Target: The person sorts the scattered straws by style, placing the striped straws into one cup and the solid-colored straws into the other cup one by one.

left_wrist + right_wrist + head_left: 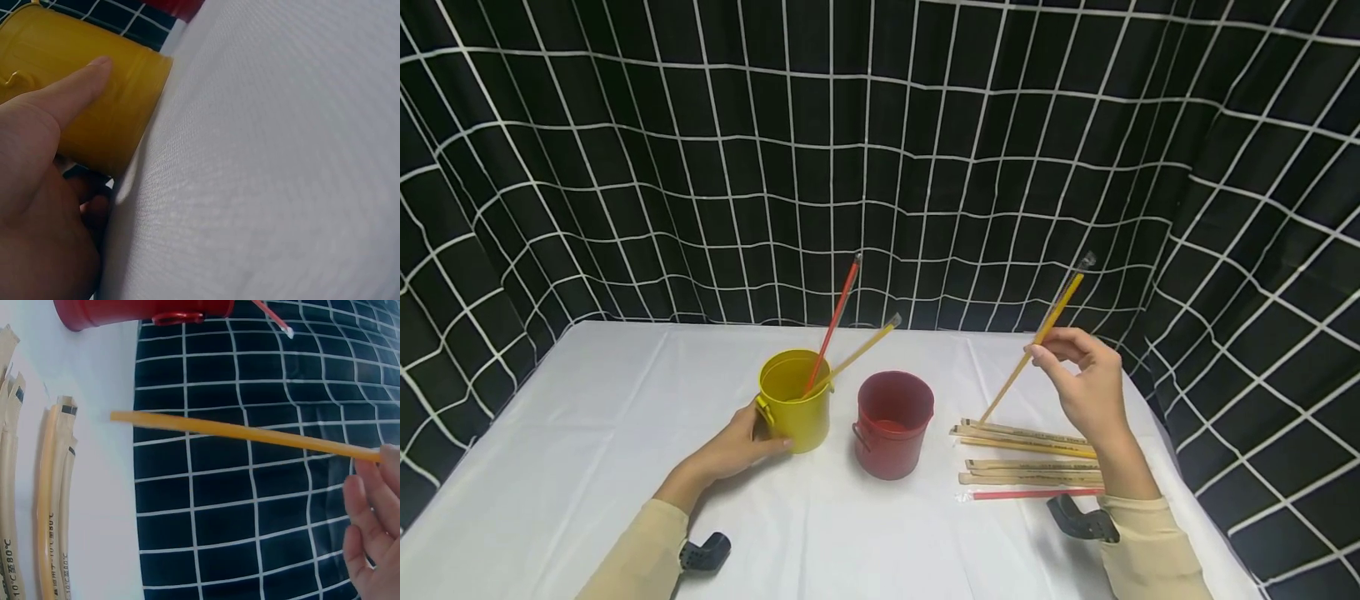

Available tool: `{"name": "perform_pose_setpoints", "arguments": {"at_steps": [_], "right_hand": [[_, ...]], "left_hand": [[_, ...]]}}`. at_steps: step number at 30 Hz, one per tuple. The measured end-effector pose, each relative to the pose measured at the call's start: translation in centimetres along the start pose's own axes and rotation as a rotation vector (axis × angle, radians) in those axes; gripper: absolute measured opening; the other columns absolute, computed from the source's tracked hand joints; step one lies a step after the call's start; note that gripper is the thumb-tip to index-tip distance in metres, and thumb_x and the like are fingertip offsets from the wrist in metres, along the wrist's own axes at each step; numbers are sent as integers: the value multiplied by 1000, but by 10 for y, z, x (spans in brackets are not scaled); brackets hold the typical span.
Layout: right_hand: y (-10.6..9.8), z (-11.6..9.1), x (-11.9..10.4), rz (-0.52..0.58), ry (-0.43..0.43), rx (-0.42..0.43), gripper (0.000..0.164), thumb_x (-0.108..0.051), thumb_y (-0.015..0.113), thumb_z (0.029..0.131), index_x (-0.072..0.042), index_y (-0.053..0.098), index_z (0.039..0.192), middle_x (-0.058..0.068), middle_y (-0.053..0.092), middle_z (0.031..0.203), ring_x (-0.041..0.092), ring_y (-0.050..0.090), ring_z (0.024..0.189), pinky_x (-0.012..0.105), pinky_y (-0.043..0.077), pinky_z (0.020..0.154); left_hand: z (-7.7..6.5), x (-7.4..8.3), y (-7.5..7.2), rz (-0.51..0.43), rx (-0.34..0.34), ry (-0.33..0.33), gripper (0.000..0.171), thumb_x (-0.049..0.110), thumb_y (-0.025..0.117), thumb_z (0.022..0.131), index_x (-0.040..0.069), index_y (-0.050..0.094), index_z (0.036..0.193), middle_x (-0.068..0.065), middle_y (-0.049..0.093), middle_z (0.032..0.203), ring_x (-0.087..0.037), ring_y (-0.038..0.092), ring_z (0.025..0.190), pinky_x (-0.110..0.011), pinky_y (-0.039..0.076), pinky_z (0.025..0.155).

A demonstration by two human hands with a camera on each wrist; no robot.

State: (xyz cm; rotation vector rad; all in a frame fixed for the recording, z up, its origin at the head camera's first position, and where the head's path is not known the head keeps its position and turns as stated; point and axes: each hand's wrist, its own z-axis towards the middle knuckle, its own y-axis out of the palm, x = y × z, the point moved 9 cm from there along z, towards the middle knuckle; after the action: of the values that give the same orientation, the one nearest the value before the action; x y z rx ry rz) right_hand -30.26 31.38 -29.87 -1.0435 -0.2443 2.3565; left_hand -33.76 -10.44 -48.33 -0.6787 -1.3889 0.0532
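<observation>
My left hand (730, 450) holds a small yellow bucket (808, 425) low on its side, thumb across the front and fingers behind, partly hidden. Out of the bucket lean a red straw (842, 304) and a yellow straw (865, 346), both tilted right. Between thumb and fingertips, my right hand (1090, 387) pinches another yellow straw (1060, 308) near its middle. This straw slants, with clear wrapper showing at its upper end; its lower end is above the table in the right wrist view. A red bucket (891, 450) stands between the hands.
Below the right hand lie several paper-wrapped straws (1030, 479), a yellow straw (1030, 447) and a pinkish-red straw (1022, 494), roughly side by side. White cloth (820, 533) covers the table. A black curtain with white grid lines (865, 167) hangs behind and at both sides.
</observation>
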Motion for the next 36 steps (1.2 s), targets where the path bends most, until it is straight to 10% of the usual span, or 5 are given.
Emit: {"name": "perform_pose_setpoints", "arguments": {"at_steps": [10,22,31,36], "right_hand": [[-30,6,-15,56,-109,210,19,8,73,86,15,66,102,-20,74,86,-11,66,74,11,48,88],[-38,3,-29,465,-37,326,22,9,67,89,26,58,100,2,79,86,11,72,72,13,51,55],[-26,-3,-42,750,22,260,11,16,60,91,15,63,102,14,78,90,19,74,72,17,57,55],[-5,-7,-48,730,84,176,13,16,58,92,7,66,99,9,79,89,16,74,75,17,57,56]], "left_hand": [[2,4,-1,0,10,64,87,26,76,89,9,25,158,-16,33,165,-38,20,157,-60,10,128],[2,2,0,0,0,61,87,24,76,89,9,25,158,-15,33,164,-37,20,157,-59,10,128],[0,0,-1,23,0,51,87,27,76,89,9,26,158,-16,33,164,-38,21,156,-60,10,128],[1,2,-3,19,2,47,88,25,77,88,8,25,158,-16,32,165,-37,20,157,-59,10,128]]}}
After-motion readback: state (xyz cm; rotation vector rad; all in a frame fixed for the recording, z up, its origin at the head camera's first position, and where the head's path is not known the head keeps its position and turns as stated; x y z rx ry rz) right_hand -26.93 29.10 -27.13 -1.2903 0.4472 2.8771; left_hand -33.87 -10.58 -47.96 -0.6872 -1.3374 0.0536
